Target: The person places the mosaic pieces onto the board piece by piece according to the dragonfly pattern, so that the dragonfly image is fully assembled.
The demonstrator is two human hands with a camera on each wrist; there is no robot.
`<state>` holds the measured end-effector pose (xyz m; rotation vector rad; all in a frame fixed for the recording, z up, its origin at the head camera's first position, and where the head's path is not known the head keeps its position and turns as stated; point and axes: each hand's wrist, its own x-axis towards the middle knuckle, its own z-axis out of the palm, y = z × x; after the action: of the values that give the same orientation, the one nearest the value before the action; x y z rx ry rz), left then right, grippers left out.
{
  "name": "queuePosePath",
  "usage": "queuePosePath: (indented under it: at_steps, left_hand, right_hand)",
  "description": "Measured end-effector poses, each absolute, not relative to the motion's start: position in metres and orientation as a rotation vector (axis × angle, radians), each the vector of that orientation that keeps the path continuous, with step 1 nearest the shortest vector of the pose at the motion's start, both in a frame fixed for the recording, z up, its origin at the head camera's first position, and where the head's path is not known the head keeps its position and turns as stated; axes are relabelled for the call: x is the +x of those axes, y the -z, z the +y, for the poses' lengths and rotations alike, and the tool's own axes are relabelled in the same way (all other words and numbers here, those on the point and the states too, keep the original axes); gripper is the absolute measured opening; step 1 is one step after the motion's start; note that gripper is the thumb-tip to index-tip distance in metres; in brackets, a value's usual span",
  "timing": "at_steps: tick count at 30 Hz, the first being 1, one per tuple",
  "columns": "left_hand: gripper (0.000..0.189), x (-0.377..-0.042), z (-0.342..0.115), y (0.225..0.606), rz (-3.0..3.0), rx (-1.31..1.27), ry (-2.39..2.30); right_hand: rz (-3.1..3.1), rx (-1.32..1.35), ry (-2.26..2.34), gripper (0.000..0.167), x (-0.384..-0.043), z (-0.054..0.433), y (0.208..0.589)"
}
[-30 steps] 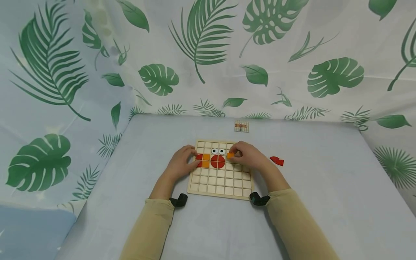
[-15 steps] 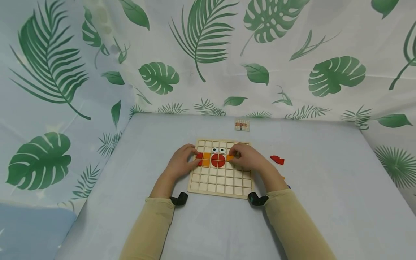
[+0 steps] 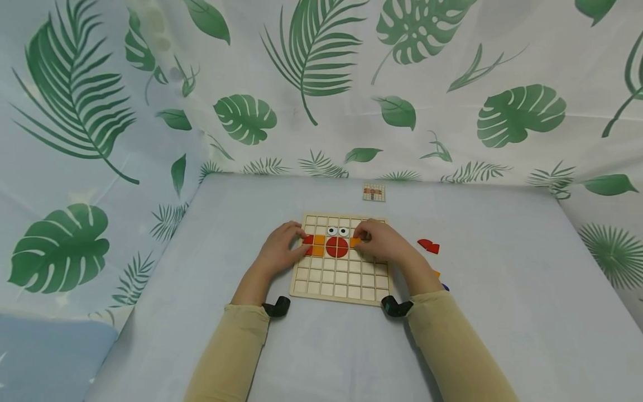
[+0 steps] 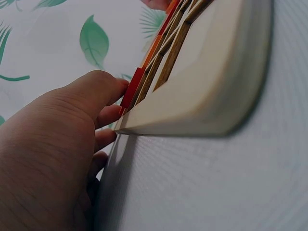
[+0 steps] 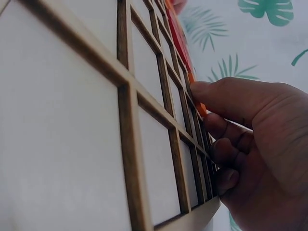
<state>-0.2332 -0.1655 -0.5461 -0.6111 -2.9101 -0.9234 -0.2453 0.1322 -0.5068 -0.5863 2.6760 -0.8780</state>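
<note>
A wooden grid board (image 3: 334, 290) lies on the table with both hands over its far half. My left hand (image 3: 280, 249) is at its left edge, thumb and fingertips on a red tile (image 4: 132, 86) that stands slightly proud of the frame. My right hand (image 3: 377, 237) pinches an orange tile (image 3: 355, 242) just right of a red disc (image 3: 336, 247) made of several pieces. Above the disc sit two eye tiles (image 3: 338, 230). Orange tiles (image 3: 318, 245) lie between the left hand's red tiles and the disc. In the right wrist view, the thumb partly covers the orange tile (image 5: 202, 109).
Behind the board is a small pattern card (image 3: 374, 192). To the right lie red pieces (image 3: 428, 245), and beside the right forearm an orange piece (image 3: 437, 273) and a blue piece (image 3: 445, 287), partly hidden. A leaf-print cloth (image 3: 321, 134) hangs behind the table.
The right hand has brought the orange tile slightly nearer, level with the red disc. The orange and blue pieces by the right forearm have come into sight. The left hand stays in place.
</note>
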Motion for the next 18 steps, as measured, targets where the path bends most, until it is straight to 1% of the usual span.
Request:
queuePosePath:
  at_steps: [6, 18]
  left_hand:
    - [0.029, -0.2336, -0.1649, 0.5467, -2.925, -0.594, 0.910]
    - [0.029, -0.2334, -0.1647, 0.5470, -2.919, -0.589, 0.919]
  right_hand:
    - [2.668, -0.574, 0.886, 0.023, -0.2467, 0.1311, 0.5097]
    - [2.686, -0.605, 0.905, 0.022, -0.2455, 0.1323, 0.5127]
